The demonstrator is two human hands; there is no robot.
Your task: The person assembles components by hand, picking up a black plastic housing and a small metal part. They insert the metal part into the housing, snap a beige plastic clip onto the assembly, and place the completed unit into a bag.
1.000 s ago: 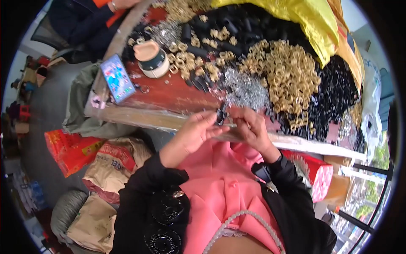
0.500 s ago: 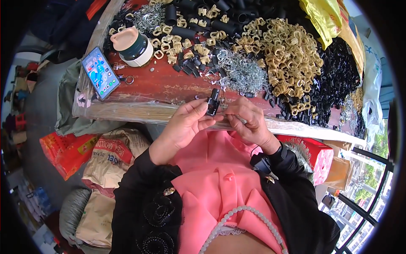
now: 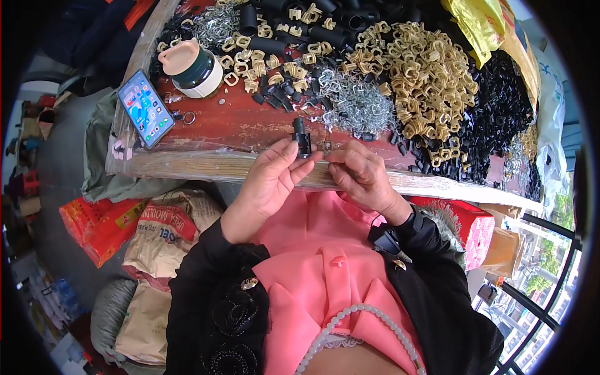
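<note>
Over the table's near edge, my left hand (image 3: 275, 172) pinches a small black plastic fitting (image 3: 302, 136) between thumb and fingers. The fitting is upright, with a narrow round stub on top and a wider body below. Just to its right is my right hand (image 3: 364, 178), its fingers curled and the thumb drawn in to the fingertips. Whatever these fingers may hold is too small to make out. A gap separates the right fingertips from the fitting. Beyond the hands lies a heap of small silver metal clips (image 3: 359, 109).
A large pile of beige plastic clips (image 3: 431, 87) and small black parts (image 3: 500, 106) cover the table's right side. Black tubes (image 3: 269, 47) lie at the back. At left are a lidded jar (image 3: 199, 75), a phone (image 3: 145, 108) and a ring (image 3: 189, 117) on the red tabletop (image 3: 231, 128).
My left hand has shifted slightly left and away from me with the black fitting. My right hand's fingertips have come apart from the fitting, widening the gap between them.
</note>
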